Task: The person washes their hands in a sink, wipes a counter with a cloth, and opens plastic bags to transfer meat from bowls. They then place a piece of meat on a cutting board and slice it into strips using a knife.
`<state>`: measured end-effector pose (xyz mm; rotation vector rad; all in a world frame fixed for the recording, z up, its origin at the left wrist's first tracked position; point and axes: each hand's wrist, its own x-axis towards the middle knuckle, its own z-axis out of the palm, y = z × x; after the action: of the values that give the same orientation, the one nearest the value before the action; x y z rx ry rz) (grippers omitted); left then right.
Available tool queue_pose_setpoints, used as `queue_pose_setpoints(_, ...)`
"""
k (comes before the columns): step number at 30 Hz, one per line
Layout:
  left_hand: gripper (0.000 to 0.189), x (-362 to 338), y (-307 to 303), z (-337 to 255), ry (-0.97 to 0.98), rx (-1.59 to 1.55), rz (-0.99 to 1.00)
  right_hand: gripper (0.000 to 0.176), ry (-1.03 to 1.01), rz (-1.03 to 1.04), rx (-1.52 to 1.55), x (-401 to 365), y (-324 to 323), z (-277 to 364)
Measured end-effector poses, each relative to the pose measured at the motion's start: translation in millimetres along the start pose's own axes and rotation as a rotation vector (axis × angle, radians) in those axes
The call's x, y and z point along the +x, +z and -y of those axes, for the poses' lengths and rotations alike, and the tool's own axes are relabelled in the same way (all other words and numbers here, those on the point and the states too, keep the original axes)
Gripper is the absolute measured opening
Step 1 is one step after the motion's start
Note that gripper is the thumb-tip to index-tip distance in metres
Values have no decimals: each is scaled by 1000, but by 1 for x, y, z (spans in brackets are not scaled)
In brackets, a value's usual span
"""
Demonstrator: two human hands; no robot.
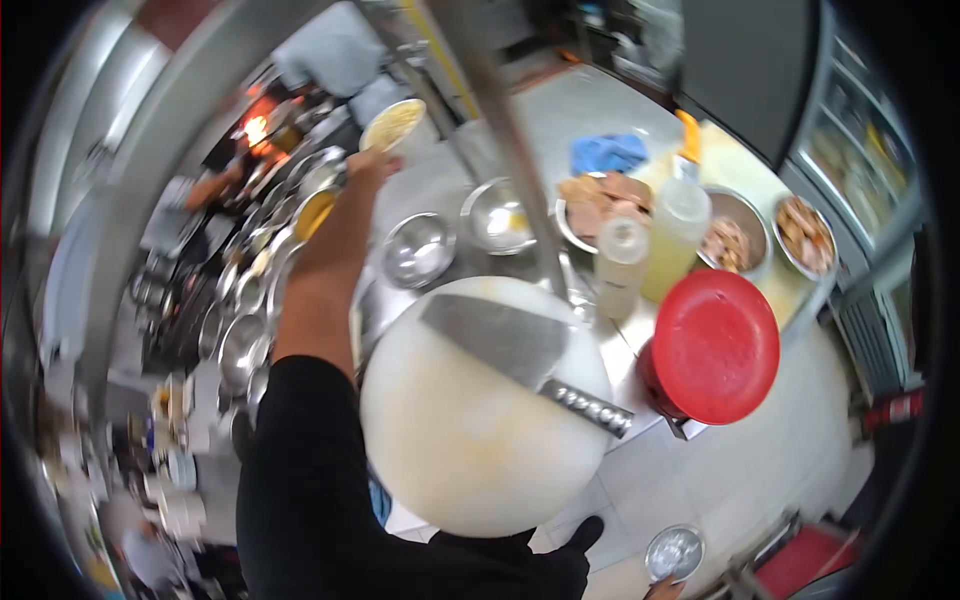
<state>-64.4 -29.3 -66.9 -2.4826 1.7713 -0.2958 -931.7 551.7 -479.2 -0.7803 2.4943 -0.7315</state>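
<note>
My left hand [374,164] is stretched far forward, its fingers closed on the rim of a bowl of pale yellow food [393,126]. Low at the bottom edge, my right hand [665,589] grips a metal bowl [675,553] with something whitish in it. On the round white cutting board [470,440] lies a cleaver [495,335], its metal handle over the board's right edge. Two metal bowls, one nearly bare [420,250] and one with a bit of yellow [499,216], stand beyond the board.
Right of the board are a red round container [717,345], two squeeze bottles [679,235], bowls of raw meat [804,236] and a blue cloth [609,153]. A metal post [515,150] rises nearby. At left, a co-worker's arm [210,187] is near a flame.
</note>
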Motion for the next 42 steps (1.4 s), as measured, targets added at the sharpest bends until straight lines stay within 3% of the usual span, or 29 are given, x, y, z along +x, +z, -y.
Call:
queue_pose_setpoints(2,34,4,17,13,-646,-1673,-387,53,-332,-74,-295,9,9,22)
queue_pose_setpoints(4,32,-56,-19,6,-495,-1628,-317,50,-472,-117,-303,23,-3,19)
queue_pose_setpoints(6,26,-102,-55,8,-630,-1651,-337,49,-289,53,-43,45,18,25)
queue_pose_setpoints(7,27,-122,-57,20,-621,-1630,-328,49,-337,157,4,64,30,15)
queue_pose_setpoints(8,29,-145,-54,33,-618,-1611,-316,46,-473,158,148,68,30,39)
queue_pose_setpoints(10,29,-233,-91,18,-670,-1669,-402,36,-832,22,-211,93,32,60)
queue_pose_setpoints(11,26,-277,-115,8,-771,-1728,-431,28,-513,187,-5,100,37,85)
queue_pose_setpoints(12,35,-318,-112,16,-665,-1702,-447,23,-184,359,178,98,36,117)
queue_pose_setpoints(13,44,-358,-108,23,-559,-1677,-466,21,-254,423,200,107,46,126)
queue_pose_setpoints(14,31,-409,-126,23,-363,-929,-230,23,-325,468,161,107,51,138)
queue_pose_setpoints(15,19,-461,-144,22,-171,-167,-196,24,-372,527,172,103,57,150)
queue_pose_setpoints(16,21,-508,-170,11,-277,29,-80,25,-428,593,173,103,64,160)
queue_pose_setpoints(17,21,-552,-160,15,-310,-164,-142,27,-452,665,168,101,69,172)
queue_pose_setpoints(19,23,-638,-140,23,-348,-559,-292,30,-501,845,157,78,81,193)
queue_pose_setpoints(20,22,-690,-174,-5,-781,-1421,-459,31,-526,943,147,67,86,201)
queue_pose_setpoints(22,22,-784,-175,-19,-872,-1533,-582,34,-680,1089,70,46,104,206)
queue_pose_setpoints(24,18,-874,-182,-37,-1056,-1424,-626,37,-757,1184,-111,21,128,222)
queue_pose_setpoints(26,16,-959,-193,-55,-1165,-1389,-712,42,-934,1146,-129,-32,126,227)
queue_pose_setpoints(28,18,-1041,-169,-58,-1263,-1421,-863,44,-1014,1250,-236,-73,142,233)
queue_pose_setpoints(29,20,-1076,-177,-70,-1335,-1359,-1074,44,-1030,1226,-225,-95,149,232)
queue_pose_setpoints(33,22,-1227,-165,-73,-1609,-1219,-1312,41,-1143,1298,-308,-177,163,233)
queue_pose_setpoints(38,20,-1403,-131,-50,-1872,-744,-1687,36,-1321,1394,-457,-302,157,197)
queue_pose_setpoints(42,18,-1558,-99,-20,-2161,-351,-1684,31,-1491,1391,-569,-392,140,162)
